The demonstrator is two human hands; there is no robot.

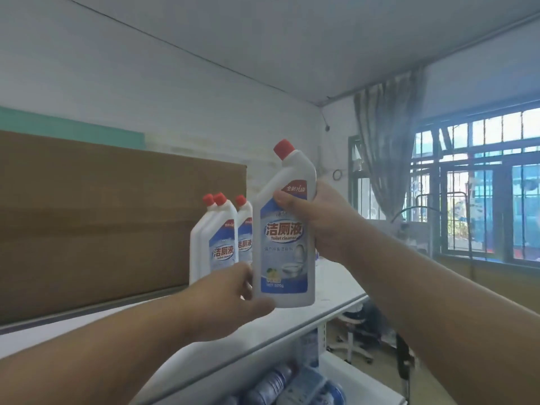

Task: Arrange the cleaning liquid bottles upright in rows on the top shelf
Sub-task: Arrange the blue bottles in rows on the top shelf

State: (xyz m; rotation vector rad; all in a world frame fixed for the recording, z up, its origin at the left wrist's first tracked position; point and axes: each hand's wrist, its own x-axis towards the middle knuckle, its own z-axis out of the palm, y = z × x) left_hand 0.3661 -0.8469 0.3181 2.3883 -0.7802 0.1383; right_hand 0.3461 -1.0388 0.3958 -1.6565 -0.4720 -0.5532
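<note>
With the right hand (318,217) gripping the bottle (285,238) and the left hand (230,299) steadying its base, set it upright beside the standing bottles (219,235) on the top shelf (330,290).

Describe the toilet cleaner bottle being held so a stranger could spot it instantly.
Find the white top shelf before the cardboard sheet. Above its front edge, both hands hold one red-capped toilet cleaner bottle. Unlike the three standing bottles behind, it is held and nearest.

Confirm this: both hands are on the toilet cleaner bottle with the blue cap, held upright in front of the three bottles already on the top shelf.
Wrong on the cap colour. The held bottle has a red cap, not blue, as the head view shows. The rest holds: the right hand grips it, the left hand steadies its base, in front of three shelved bottles.
</note>
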